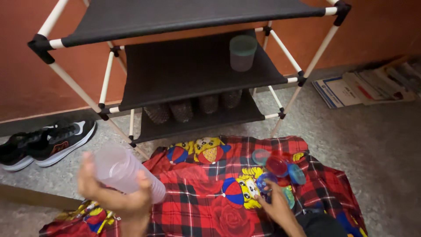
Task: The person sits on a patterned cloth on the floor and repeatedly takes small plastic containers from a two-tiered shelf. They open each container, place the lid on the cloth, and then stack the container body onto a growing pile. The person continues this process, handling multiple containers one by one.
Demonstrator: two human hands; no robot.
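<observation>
left hand point(115, 193) holds a clear plastic jar point(127, 172); right hand point(276, 205) touches coloured lids point(280, 172).

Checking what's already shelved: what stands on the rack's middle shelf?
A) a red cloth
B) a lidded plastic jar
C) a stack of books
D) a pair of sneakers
B: one clear plastic jar with a green lid stands alone on the middle shelf.

No packages, labels, signs, screens.
</observation>
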